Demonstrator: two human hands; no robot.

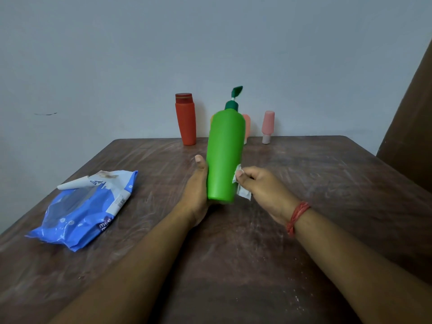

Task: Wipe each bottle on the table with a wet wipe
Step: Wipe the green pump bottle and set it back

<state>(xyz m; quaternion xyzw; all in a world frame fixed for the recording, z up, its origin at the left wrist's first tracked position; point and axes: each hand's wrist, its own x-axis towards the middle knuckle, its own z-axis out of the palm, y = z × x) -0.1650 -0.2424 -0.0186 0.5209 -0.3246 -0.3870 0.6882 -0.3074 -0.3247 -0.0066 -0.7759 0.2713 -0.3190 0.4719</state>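
Two bare forearms reach over a dark table (304, 174) whose wood-grain top is streaked with pale smears. The left hand (196, 195) grasps the green bottle (224, 155) low on its body, thumb up along the near side and fingers wrapped out of sight behind, holding it upright with its base apparently just off the tabletop, though blur makes that hard to confirm. The right hand (261, 188), a red thread (298, 216) looped at the wrist, pinches a small crumpled white wipe (240, 185) against the bottle's lower right edge.

The bottle is smooth, glossy plastic, tall and slightly tapered, topped with a dark green pump (233, 99). Gripped only near the bottom, it could tip or slide through the fingers if the wet wipe slicks its surface or the rubbing hand pushes sideways. A hard knock could also send it into the bottles behind.

To the left lies a crinkled blue wipes pack (81, 211), its flap peeled open, where the remaining wipes may dry out.

Against the far wall stand a matte red bottle (186, 120), a peach one (247, 127) largely hidden, and a small pink bottle (267, 126), all awaiting the cloth.
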